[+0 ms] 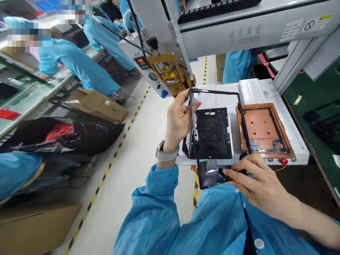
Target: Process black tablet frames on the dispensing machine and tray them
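A thin black rectangular frame [212, 177], like a tablet's front bezel, is tilted up in front of my body. My left hand [180, 115] grips its upper left edge, thumb and fingers closed round it. At the lower right corner, my right hand [257, 180] pinches the frame between thumb and fingers. Through the frame's opening I see a black fixture plate [212, 132] on the white machine bed. To its right sits a copper-coloured fixture [262, 127] with another dark frame lying in it.
A brass-coloured dispensing head [171, 76] hangs from the machine at the upper left of the bed. A red button [284, 161] is on the bed's front edge. A green table [313, 95] stands at right. Co-workers in blue [77, 63], cardboard boxes [99, 106] and black bags are at left.
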A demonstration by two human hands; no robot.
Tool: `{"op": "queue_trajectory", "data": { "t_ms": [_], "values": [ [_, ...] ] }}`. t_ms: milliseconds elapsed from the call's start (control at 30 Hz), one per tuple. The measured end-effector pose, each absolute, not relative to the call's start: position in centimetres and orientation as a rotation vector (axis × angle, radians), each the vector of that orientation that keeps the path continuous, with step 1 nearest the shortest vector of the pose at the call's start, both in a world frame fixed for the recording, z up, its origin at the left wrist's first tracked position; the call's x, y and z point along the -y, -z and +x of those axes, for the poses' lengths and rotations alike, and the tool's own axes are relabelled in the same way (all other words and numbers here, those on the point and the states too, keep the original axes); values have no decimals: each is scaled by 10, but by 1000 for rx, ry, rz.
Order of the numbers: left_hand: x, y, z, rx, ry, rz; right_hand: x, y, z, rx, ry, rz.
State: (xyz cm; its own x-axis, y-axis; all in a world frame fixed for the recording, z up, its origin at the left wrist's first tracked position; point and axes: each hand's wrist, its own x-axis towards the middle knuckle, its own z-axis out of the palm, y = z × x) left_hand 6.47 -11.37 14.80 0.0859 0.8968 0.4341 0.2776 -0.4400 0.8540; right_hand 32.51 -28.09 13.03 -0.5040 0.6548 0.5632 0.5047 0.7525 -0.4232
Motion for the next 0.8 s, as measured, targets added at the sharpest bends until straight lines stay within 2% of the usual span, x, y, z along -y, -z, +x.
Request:
{"op": "queue_trajectory", "data": {
  "t_ms": [800],
  "values": [
    [111,-143,68,-1110,-1349,1710,293,-142,329,2264,-233,-863]
  ]
}}
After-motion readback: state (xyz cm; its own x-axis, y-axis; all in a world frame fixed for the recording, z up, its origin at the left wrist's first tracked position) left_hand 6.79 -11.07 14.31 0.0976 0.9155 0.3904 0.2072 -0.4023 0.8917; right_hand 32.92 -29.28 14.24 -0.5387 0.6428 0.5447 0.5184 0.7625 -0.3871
